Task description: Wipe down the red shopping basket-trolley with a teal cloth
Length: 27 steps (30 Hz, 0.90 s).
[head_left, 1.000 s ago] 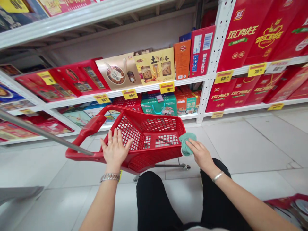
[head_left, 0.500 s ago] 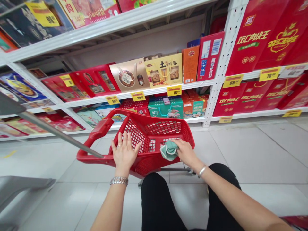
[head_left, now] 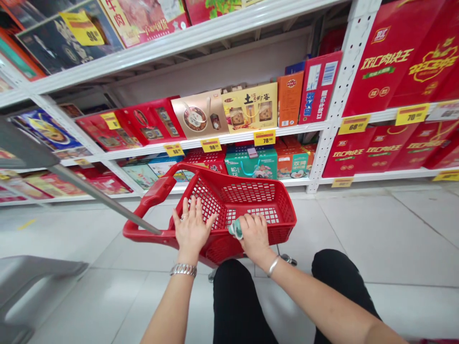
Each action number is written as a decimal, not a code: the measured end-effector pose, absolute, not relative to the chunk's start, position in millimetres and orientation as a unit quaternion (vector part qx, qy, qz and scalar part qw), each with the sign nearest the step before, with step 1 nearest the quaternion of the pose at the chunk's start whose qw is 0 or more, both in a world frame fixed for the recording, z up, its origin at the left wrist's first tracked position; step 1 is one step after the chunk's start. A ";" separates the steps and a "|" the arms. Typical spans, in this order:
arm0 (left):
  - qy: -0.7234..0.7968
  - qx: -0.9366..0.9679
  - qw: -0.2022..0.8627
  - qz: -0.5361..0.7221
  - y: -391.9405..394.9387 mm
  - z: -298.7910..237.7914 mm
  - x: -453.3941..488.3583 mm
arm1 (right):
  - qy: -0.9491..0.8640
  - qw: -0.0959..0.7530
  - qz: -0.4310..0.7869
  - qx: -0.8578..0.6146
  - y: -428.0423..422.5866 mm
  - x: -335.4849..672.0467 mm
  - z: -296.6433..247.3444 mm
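A red plastic mesh shopping basket on wheels (head_left: 247, 200) stands in front of me, low over the tiled floor. My left hand (head_left: 191, 229) lies flat on its near wall, fingers spread, gripping nothing. My right hand (head_left: 254, 236) presses a crumpled pale green cloth (head_left: 235, 230) against the basket's inner side, close to my left hand. The cloth is mostly hidden under my fingers. A thin grey metal rod (head_left: 103, 198) runs from the basket's red handle (head_left: 154, 198) toward the upper left.
White metal shelves (head_left: 215, 141) hold boxed gifts, with red boxes (head_left: 387, 67) to the right and yellow price tags (head_left: 264, 137) along the edges. A grey object (head_left: 32, 282) juts in at lower left. My black-trousered legs (head_left: 236, 306) lie below the basket, on white floor tiles (head_left: 390, 239).
My right hand has slid left along the basket with the cloth, from the far right corner toward my left hand. The cloth is more bunched under it. The view has shifted slightly.
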State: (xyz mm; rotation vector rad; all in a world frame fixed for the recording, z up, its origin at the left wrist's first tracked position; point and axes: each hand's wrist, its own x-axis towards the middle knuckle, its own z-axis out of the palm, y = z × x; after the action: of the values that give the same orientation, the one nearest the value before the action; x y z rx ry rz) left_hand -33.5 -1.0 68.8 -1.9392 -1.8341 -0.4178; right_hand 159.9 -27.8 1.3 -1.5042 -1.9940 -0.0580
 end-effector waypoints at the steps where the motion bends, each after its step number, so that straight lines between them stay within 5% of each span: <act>1: -0.663 -0.701 0.217 -0.151 -1.8 68.4 -33.9 | -0.766 0.320 -0.030 -0.557 -25.4 161.2 -2.6; 8: -0.661 -0.703 0.220 -0.141 -4.4 67.8 -35.5 | -0.816 0.354 -0.037 -0.455 -25.2 227.7 -24.0; 16: -0.660 -0.707 0.218 -0.132 4.6 67.1 -27.9 | -0.784 0.340 -0.022 -0.518 -31.4 347.7 -44.6; 27: -0.698 -0.686 0.176 -0.106 42.4 67.8 -29.4 | -0.786 0.391 0.013 -0.479 -50.3 287.4 -34.7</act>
State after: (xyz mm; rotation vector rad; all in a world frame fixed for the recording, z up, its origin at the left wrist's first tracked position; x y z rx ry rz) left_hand -29.4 42.4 67.8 -1.9428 -1.9754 -0.2999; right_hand 287.4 -50.3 -34.7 -1.2178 -1.9964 0.0340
